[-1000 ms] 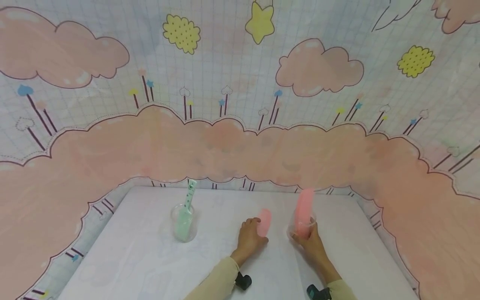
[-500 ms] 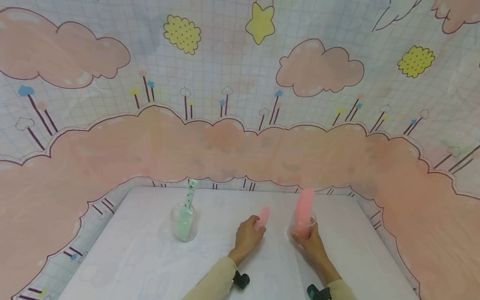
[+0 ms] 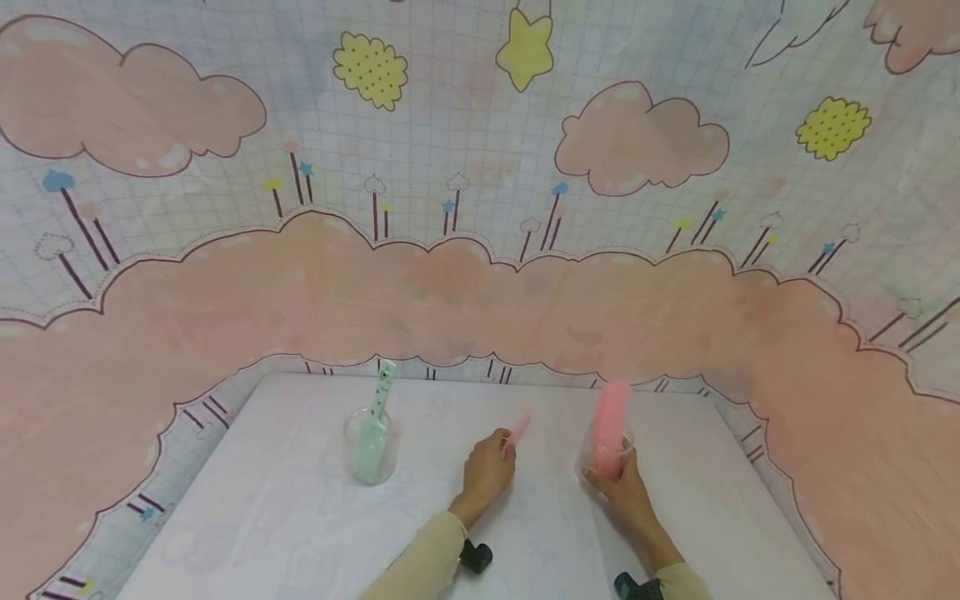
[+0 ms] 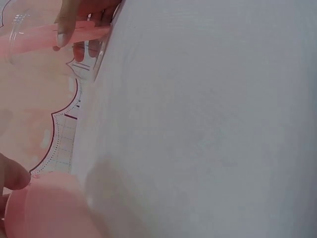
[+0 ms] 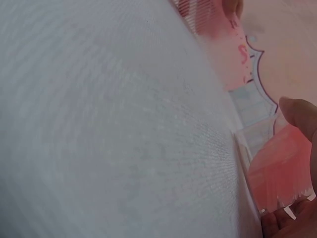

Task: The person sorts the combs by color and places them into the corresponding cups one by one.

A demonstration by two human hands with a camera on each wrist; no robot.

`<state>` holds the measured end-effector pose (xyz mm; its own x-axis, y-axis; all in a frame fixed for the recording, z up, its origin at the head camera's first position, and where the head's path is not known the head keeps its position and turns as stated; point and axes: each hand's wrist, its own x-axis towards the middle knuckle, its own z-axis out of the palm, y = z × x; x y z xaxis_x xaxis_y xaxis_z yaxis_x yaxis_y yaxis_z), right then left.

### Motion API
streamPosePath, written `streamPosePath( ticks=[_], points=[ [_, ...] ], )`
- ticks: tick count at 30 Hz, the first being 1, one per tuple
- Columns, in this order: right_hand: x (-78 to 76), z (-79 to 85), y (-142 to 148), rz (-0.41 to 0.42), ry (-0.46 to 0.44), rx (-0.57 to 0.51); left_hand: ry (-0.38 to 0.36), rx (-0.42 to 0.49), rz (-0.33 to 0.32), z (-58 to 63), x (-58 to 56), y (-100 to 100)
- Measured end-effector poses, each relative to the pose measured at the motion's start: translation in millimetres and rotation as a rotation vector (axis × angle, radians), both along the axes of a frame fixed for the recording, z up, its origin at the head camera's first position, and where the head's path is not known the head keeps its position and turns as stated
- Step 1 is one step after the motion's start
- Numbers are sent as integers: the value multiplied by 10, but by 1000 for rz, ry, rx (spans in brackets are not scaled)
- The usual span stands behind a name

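My left hand (image 3: 487, 473) pinches a pink comb (image 3: 519, 427) over the middle of the table, seen nearly edge-on in the head view. Ridged lines like teeth and red markings show on this comb (image 5: 230, 54) in the right wrist view. To the right, my right hand (image 3: 624, 490) grips a clear plastic cup (image 3: 582, 457) near the tabletop. A longer pink piece (image 3: 609, 421) stands in that cup and rises above its rim. Its lower edge looks toothed in the right wrist view. My fingers hide part of the cup.
On the left of the white table (image 3: 262, 500) a second clear cup (image 3: 351, 429) holds a mint-green flat-ended tool (image 3: 368, 446) with a patterned handle. A cartoon-printed backdrop (image 3: 480, 308) surrounds the table at the back and sides.
My left hand has drawn slightly left with the pink comb, turning it from its broad face to a thin edge. My right hand stays on the cup.
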<state>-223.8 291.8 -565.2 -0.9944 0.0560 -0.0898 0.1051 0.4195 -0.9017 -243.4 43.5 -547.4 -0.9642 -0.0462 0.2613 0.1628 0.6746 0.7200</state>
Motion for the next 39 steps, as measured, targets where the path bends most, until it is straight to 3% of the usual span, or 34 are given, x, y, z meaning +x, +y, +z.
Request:
streamPosePath(
  ticks=[8,25,39],
  points=[
    [-1,-6,-4,-2,11,8,44,7,27,35,7,-49],
    [-18,-10,-16,-3,8,0,77,104,52,251,6,-224],
    [-4,23,-15,2,3,-1,105,199,0,409,51,-307]
  ],
)
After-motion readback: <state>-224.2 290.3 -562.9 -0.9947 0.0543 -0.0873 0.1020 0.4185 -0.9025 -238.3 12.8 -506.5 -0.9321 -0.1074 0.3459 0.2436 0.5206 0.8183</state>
